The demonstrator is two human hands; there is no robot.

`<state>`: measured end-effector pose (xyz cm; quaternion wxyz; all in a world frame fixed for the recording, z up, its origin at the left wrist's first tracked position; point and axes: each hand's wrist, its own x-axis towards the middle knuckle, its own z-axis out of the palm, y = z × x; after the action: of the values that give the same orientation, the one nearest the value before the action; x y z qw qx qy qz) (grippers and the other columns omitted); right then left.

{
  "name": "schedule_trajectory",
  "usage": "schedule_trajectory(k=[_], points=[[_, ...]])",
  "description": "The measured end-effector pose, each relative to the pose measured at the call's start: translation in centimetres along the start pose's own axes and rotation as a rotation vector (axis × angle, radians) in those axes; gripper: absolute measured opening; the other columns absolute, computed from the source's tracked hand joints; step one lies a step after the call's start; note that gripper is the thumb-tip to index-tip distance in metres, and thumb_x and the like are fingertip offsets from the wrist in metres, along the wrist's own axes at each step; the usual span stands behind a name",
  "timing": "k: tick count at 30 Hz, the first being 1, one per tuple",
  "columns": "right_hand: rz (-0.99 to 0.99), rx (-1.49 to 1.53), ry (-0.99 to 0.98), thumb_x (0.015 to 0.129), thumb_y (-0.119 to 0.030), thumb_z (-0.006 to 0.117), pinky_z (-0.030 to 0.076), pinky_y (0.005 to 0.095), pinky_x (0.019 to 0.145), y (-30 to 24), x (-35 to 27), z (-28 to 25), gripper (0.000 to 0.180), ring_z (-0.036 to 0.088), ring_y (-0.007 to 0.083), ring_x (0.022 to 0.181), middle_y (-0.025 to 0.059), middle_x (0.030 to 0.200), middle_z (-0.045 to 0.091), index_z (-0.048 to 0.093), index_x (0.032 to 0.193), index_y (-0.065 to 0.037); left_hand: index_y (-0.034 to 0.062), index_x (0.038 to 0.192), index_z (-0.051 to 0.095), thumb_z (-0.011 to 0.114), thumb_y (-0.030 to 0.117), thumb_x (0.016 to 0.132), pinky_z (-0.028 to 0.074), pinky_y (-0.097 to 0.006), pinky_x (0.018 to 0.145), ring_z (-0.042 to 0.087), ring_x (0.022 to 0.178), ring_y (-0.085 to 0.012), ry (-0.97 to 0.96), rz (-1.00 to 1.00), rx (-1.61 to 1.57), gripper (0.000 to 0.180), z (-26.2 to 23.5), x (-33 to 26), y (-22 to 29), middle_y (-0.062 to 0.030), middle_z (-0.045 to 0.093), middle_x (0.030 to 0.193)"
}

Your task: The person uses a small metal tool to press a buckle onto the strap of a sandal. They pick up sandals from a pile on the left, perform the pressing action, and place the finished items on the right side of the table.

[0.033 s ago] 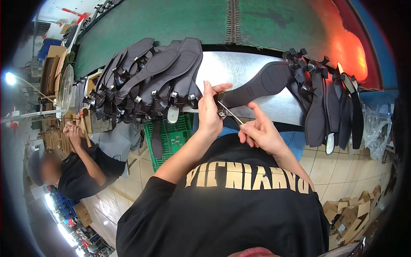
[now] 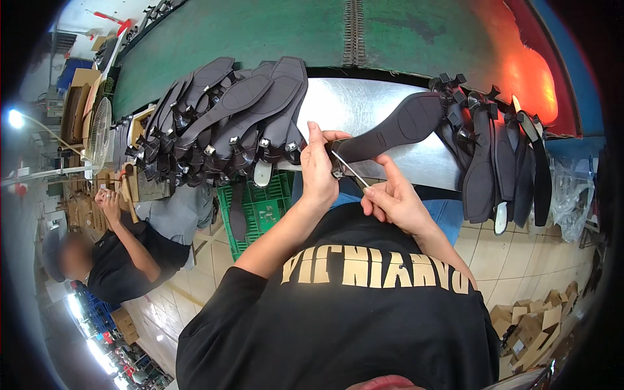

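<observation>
Nearby, piled shoes [image 2: 231, 107] flanking the held shoe [image 2: 393, 127], green crate [image 2: 270, 211] below.

The shoe sole [image 2: 392, 128] is charcoal, the tabletop [image 2: 354, 99] silver, the belt [image 2: 279, 32] deep green, the crate [image 2: 270, 211] bright green.

1 L hand [image 2: 318, 175], 1 R hand [image 2: 393, 200], 1 dk shoe [image 2: 393, 127] & 1 thin tool [image 2: 351, 170] showing. 1 L shoe pile [image 2: 244, 101] + 1 R shoe pile [image 2: 479, 172] overlapping, indiv. ct. unclear. 1 co-worker [image 2: 133, 260], 1 fan [image 2: 101, 136], 1 grn crate [image 2: 268, 211] also showing.

pale tiled floor [image 2: 520, 260]; bright lamp [image 2: 17, 119]
</observation>
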<state>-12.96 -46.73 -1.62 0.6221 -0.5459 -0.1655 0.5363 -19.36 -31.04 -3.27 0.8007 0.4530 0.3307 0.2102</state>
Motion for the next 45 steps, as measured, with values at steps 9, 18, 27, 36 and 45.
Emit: schedule_trajectory(k=[9, 18, 27, 36, 45], points=[[0.026, 0.464, -0.047, 0.098, -0.012, 0.051, 0.032, 0.0180, 0.042, 0.5, 0.8, -0.9, 0.034, 0.045, 0.0049, 0.049, 0.0022, 0.066, 0.055, 0.048, 0.129, -0.002, 0.0001, 0.072, 0.064, 0.032, 0.052, 0.102, 0.047, -0.023, 0.060, 0.059, 0.061, -0.0100, -0.040, 0.268, 0.158, 0.068, -0.5, 0.2, -0.4, -0.0082, 0.067, 0.069], [-0.462, -0.641, 0.272, 0.090, -0.004, 0.058, 0.047, 0.0291, 0.053, -0.2, 0.0, 0.7, 0.009, 0.061, 0.0197, 0.060, 0.0098, 0.075, 0.064, 0.065, 0.094, 0.001, 0.0017, 0.069, 0.059, 0.017, 0.064, 0.098, 0.045, -0.023, 0.057, 0.055, 0.055, -0.0112, 0.028, 0.104, -0.013, 0.081, -0.1, -0.1, 1.4, -0.0065, 0.062, 0.063], [-0.724, -0.838, 0.267, 0.083, 0.000, 0.064, 0.050, 0.0370, 0.061, 0.0, 0.0, 1.6, 0.007, 0.064, 0.0306, 0.069, 0.0139, 0.077, 0.064, 0.061, 0.089, 0.000, 0.0080, 0.075, 0.056, 0.026, 0.070, 0.093, 0.031, -0.021, 0.039, 0.048, 0.047, -0.0088, -0.013, 0.088, -0.024, 0.072, -0.1, 0.4, 1.2, -0.0023, 0.058, 0.064], [-0.612, -0.859, 0.408, 0.085, -0.001, 0.061, 0.050, 0.0388, 0.059, -1.0, 0.3, 1.1, 0.004, 0.064, 0.0324, 0.068, 0.0150, 0.078, 0.063, 0.061, 0.090, -0.002, 0.0110, 0.076, 0.062, 0.054, 0.061, 0.087, 0.048, -0.039, 0.079, 0.059, 0.075, -0.0208, -0.118, -0.400, -0.689, 0.052, 0.4, 0.9, 0.9, -0.0050, 0.063, 0.079], [-0.619, -1.037, 0.470, 0.088, -0.008, 0.061, 0.046, 0.0419, 0.054, -0.4, 1.0, 1.4, 0.005, 0.060, 0.0339, 0.062, 0.0125, 0.070, 0.058, 0.058, 0.086, -0.006, 0.0110, 0.072, 0.061, 0.039, 0.070, 0.090, 0.049, -0.038, 0.071, 0.061, 0.075, -0.0260, -0.111, -0.378, -0.688, 0.066, 1.0, 1.0, 1.0, -0.0066, 0.062, 0.072]])
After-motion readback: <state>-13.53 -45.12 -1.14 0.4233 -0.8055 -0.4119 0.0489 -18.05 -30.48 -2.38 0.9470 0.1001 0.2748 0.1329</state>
